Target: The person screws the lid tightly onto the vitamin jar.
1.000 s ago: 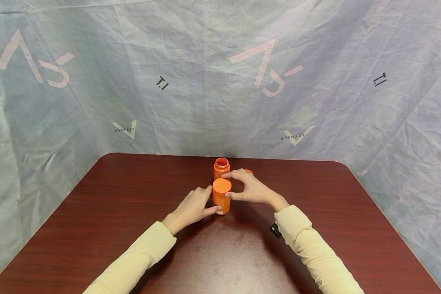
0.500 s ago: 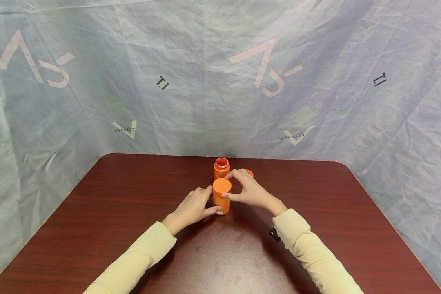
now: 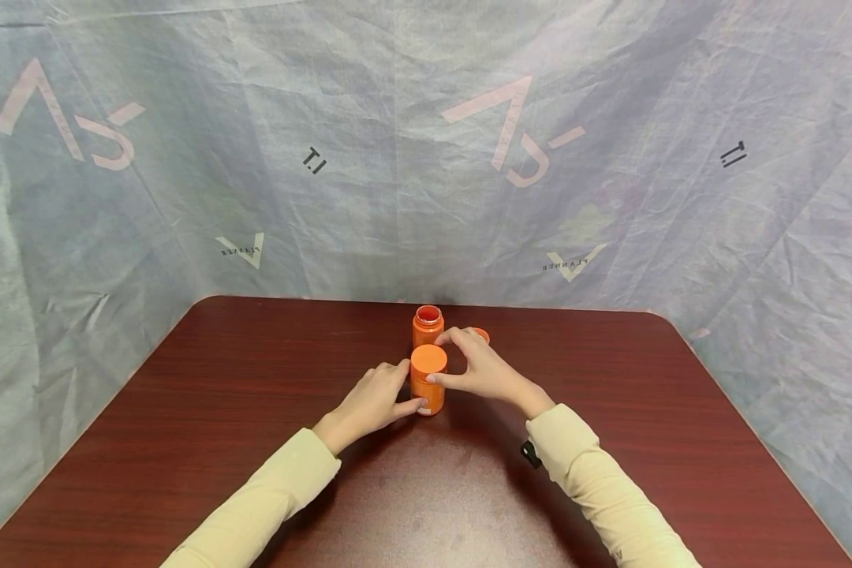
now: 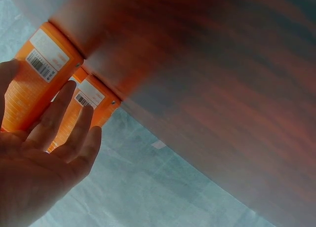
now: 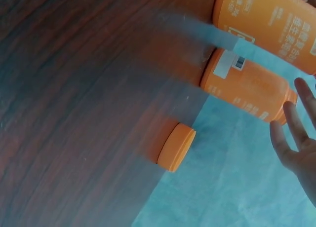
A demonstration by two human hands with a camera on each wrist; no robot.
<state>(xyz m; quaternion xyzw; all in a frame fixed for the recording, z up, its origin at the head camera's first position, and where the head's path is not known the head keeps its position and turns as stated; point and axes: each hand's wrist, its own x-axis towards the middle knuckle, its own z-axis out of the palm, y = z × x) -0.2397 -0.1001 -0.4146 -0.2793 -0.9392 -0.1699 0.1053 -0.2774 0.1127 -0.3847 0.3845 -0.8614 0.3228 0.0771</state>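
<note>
An orange bottle with its orange lid on stands upright mid-table. My left hand grips its body low down, thumb at the front and fingers on the left and far side. At the lid's height, my right hand has its thumb on the near side and its index finger curved round to the far side, pinching the lid. Just behind stands a second orange bottle, lidless, its mouth facing up. A loose orange lid lies right of that bottle, mostly behind my right hand in the head view.
The dark red wooden table ends at a back edge close behind the second bottle. A grey fabric sheet with printed letters hangs behind it and along both sides. White barcode labels show on both bottles in the left wrist view.
Around the lid, my right thumb has slid left and my index finger right, with the wrist drawn slightly left. The left hand and both bottles have stayed in place.
</note>
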